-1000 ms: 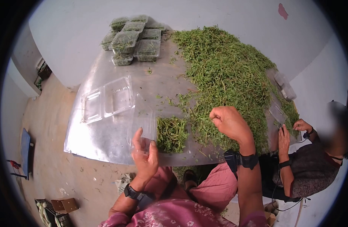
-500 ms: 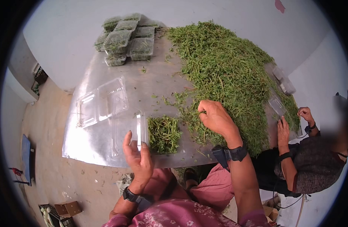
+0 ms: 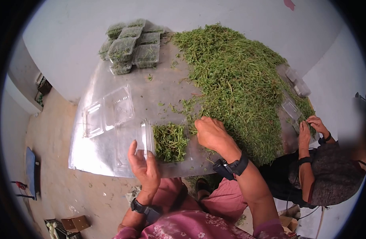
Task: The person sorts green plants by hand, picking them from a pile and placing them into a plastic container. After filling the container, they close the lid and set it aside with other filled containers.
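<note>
A clear plastic box (image 3: 170, 142) filled with green sprigs lies near the front edge of the metal table, its clear lid (image 3: 129, 145) folded open to the left. My left hand (image 3: 145, 165) is at the box's left side, thumb and fingers apart. Just right of the box is my right hand (image 3: 211, 133), its fingers curled together by the edge of the large heap of greens (image 3: 238, 79); what they hold, if anything, is hidden. An empty open box (image 3: 108, 109) lies on the left of the table.
Stacked filled boxes (image 3: 129, 47) stand at the back left. At the right a co-worker (image 3: 330, 171) has both hands at the heap's edge beside an open clear box (image 3: 290, 108). More clear boxes (image 3: 297, 82) lie behind it. Loose sprigs are scattered on the metal table (image 3: 159, 89).
My right hand has moved left, from the heap toward the filled box. My left hand has hardly moved. The co-worker's hands have come closer together.
</note>
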A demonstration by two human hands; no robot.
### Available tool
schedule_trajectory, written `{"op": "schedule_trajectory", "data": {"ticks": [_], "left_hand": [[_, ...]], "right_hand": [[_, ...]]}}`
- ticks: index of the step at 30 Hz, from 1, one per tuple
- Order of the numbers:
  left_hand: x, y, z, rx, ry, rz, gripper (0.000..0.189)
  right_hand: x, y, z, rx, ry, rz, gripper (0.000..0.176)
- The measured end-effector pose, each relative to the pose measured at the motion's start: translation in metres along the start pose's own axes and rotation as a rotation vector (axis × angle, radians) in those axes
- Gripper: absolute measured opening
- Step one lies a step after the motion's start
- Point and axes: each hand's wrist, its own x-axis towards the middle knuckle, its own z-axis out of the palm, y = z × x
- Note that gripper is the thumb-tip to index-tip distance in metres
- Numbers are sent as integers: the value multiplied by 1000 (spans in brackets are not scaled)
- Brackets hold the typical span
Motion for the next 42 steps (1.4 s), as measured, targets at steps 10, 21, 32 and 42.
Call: {"op": "schedule_trajectory", "data": {"ticks": [10, 21, 32, 42], "left_hand": [[-2, 5, -4, -69, -90, -130, 54], [-2, 4, -2, -24, -101, -107, 53], [-2, 5, -2, -53, -113, -104, 52], [-3, 6, -1, -67, -100, -106, 53]], "right_hand": [[-17, 22, -50, 256, 112, -91, 20], [-18, 41, -27, 58, -167, -63, 28], [-20, 33, -46, 311, -21, -56, 23], [-14, 28, -14, 96, -7, -135, 23]]}}
